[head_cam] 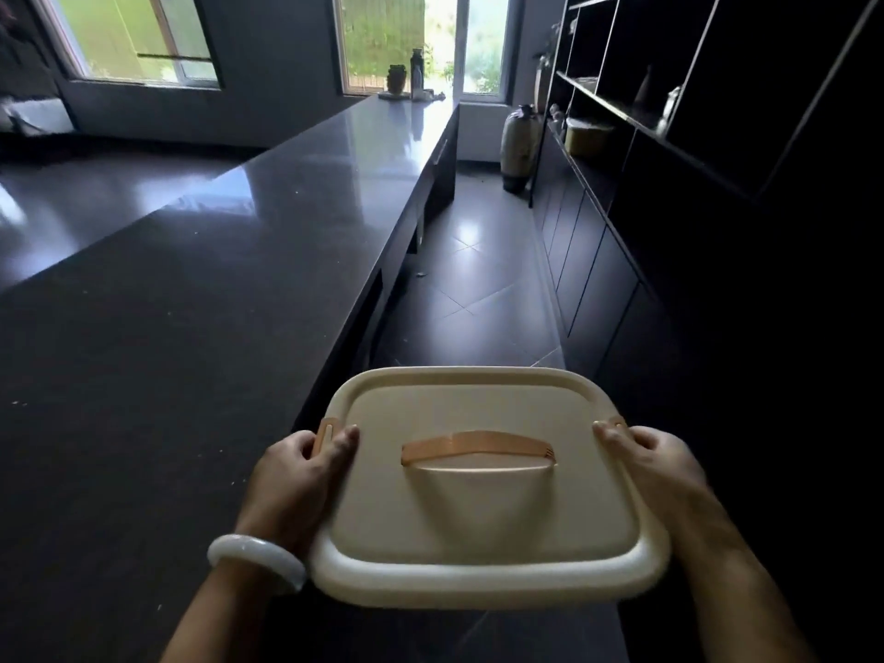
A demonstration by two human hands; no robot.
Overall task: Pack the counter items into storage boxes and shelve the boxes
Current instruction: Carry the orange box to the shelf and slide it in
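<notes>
Cream storage box [483,500], lid on, carried off the counter [167,327], just right of its edge. Left hand [299,476] and right hand [646,464] gripping box sides (thumbs on lid). Packing apparently done; shelving left, shelves [622,102] well beyond box.

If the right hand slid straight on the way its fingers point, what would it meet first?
Probably nothing near: the right hand grips the box pointing down the aisle, over bare floor. Depth is unclear.

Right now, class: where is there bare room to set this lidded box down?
The dark counter left of the storage box is bare from the near edge far back. Only its far end by the window is crowded, with bottles. Both hands, left and right, grip the box.
</notes>
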